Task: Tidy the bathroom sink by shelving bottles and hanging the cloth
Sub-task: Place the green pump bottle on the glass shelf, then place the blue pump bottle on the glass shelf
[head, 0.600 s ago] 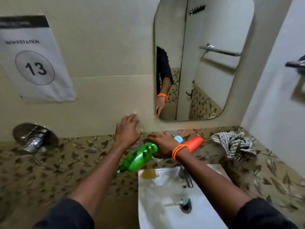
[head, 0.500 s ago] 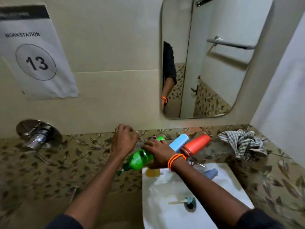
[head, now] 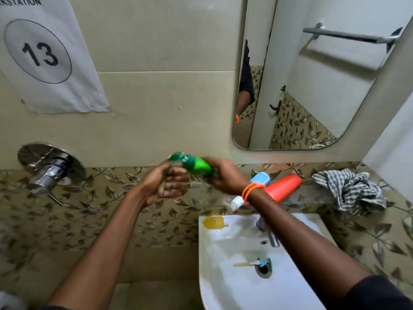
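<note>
Above the sink's left edge, my right hand grips the green plastic bottle lying crosswise, its cap end toward my open left hand.

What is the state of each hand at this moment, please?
Left hand: open, palm up, fingers loosely curled below the green plastic bottle; contact cannot be told.
Right hand: closed on the green plastic bottle.

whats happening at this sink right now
A person is tidying a bathroom sink. The right hand holds a green bottle in the air near the wall, with the left hand open just beside it. A red bottle and a blue and white tube lie on the ledge above the basin, and a checked cloth sits crumpled further right, not yet hung.
</note>
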A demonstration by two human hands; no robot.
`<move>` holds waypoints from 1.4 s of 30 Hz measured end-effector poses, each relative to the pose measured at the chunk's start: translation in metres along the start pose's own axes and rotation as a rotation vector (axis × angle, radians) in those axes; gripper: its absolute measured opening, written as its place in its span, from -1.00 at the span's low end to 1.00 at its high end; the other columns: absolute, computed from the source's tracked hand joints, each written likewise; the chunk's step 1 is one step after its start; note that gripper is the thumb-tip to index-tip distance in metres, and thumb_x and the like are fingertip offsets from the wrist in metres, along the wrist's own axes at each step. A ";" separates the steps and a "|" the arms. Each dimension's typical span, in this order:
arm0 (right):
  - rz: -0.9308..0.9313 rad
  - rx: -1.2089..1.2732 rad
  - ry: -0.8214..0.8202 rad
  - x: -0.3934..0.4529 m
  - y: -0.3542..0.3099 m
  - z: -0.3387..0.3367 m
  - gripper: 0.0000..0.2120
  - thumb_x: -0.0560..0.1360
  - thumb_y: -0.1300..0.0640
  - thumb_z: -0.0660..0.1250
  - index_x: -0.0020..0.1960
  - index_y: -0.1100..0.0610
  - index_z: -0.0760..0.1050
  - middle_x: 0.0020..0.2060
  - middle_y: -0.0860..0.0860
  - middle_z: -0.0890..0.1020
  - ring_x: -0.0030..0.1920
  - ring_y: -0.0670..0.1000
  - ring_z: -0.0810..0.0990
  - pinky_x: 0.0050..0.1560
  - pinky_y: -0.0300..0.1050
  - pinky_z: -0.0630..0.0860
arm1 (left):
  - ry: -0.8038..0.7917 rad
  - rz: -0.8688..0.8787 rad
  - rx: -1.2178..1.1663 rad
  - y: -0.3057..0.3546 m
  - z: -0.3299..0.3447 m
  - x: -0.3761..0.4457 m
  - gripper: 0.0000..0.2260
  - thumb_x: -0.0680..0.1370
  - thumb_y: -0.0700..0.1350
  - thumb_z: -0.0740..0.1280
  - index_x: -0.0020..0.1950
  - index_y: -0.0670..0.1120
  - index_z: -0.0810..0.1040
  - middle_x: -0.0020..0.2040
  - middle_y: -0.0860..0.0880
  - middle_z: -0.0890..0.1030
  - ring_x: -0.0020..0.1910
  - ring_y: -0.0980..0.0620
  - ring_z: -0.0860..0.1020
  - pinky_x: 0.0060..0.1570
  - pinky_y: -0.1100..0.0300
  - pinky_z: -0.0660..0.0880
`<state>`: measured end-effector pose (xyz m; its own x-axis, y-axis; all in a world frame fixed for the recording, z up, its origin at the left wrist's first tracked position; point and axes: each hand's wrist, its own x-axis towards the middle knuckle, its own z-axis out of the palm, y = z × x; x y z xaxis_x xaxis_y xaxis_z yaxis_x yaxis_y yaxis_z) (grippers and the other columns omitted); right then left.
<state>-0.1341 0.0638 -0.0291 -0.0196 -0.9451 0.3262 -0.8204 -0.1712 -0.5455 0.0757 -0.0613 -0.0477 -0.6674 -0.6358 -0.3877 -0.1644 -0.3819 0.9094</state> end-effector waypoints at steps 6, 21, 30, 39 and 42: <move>0.240 0.584 -0.250 0.016 0.018 -0.031 -0.51 0.49 0.45 0.43 0.39 0.33 0.42 0.30 0.24 0.61 0.27 0.12 0.61 0.31 -0.02 0.58 | 0.044 0.372 0.599 -0.022 0.052 0.015 -0.54 0.48 -0.16 0.56 0.34 0.08 0.59 0.25 0.04 0.71 0.25 0.02 0.66 0.31 -0.10 0.58; 0.094 -0.791 -0.560 -0.057 0.057 -0.013 -0.32 0.39 0.13 0.54 0.44 -0.07 0.37 0.37 0.06 0.45 0.42 0.16 0.39 0.37 0.23 0.35 | 0.770 0.665 0.573 -0.097 0.076 0.008 -0.80 0.48 -0.05 0.52 -0.03 0.05 0.51 -0.20 0.06 0.60 -0.21 0.03 0.60 -0.23 -0.02 0.65; 0.203 0.102 0.126 -0.042 0.056 -0.049 -0.52 0.46 0.21 0.53 0.34 0.23 0.52 0.17 0.19 0.67 0.18 0.23 0.64 0.25 0.15 0.56 | 0.557 0.729 0.613 -0.107 0.129 0.009 -0.88 0.52 -0.02 0.43 0.06 0.06 0.65 -0.11 0.11 0.70 -0.16 0.20 0.66 -0.12 0.08 0.66; 0.310 0.555 -0.205 -0.035 0.050 -0.070 -0.47 0.57 0.40 0.34 0.51 0.23 0.33 0.36 0.30 0.54 0.22 -0.01 0.52 0.34 -0.17 0.49 | 0.450 0.561 0.817 -0.093 0.175 0.049 -0.56 0.55 -0.06 0.48 0.38 -0.14 0.50 0.27 -0.16 0.62 0.24 -0.17 0.59 0.17 -0.02 0.58; 0.319 0.555 -0.225 -0.034 0.047 -0.071 -0.40 0.56 0.41 0.35 0.55 0.20 0.27 0.40 0.28 0.51 0.27 0.00 0.52 0.38 -0.13 0.47 | 0.482 0.559 0.807 -0.092 0.177 0.056 -0.58 0.55 -0.11 0.47 0.37 -0.18 0.50 0.27 -0.19 0.62 0.24 -0.20 0.60 0.17 -0.03 0.58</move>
<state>-0.2129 0.1075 -0.0111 -0.0435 -0.9977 -0.0526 -0.3776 0.0652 -0.9237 -0.0750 0.0576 -0.1268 -0.4700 -0.8458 0.2526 -0.4718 0.4826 0.7380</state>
